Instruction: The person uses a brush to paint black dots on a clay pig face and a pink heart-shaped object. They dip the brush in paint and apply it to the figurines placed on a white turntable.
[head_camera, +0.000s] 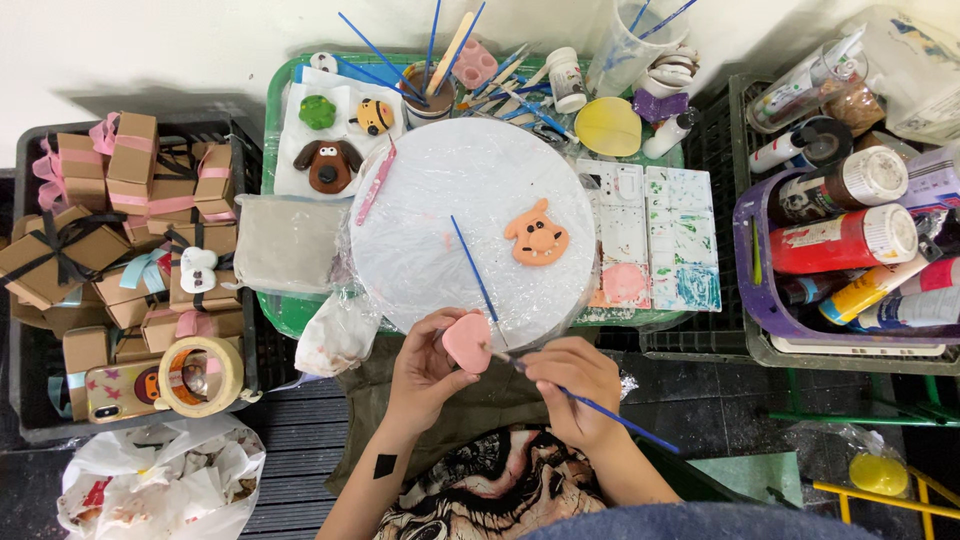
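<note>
Head view showed, at far left, a black crate (25, 300) packed with small brown gift boxes (130, 150), with a roll of tape (200, 376) at its near edge. Right of it, a green tray (272, 110) carried a brown dog figure (327, 164) and a round white board (440, 200) wrapped in clear film. On the board lay a blue-handled brush (473, 268) and, right of centre, an orange clay face (537, 233). At the board's near edge, the left hand (425, 370) was closed around a pink clay piece (467, 342), thumb and fingers gripping its rim. Just right, the right hand (575, 390) pinched a thin blue-handled tool (610, 415), its tip touching the pink piece. Further right sat a paint palette (680, 240) and a purple basket (750, 300) of paint bottles (840, 240).
</note>
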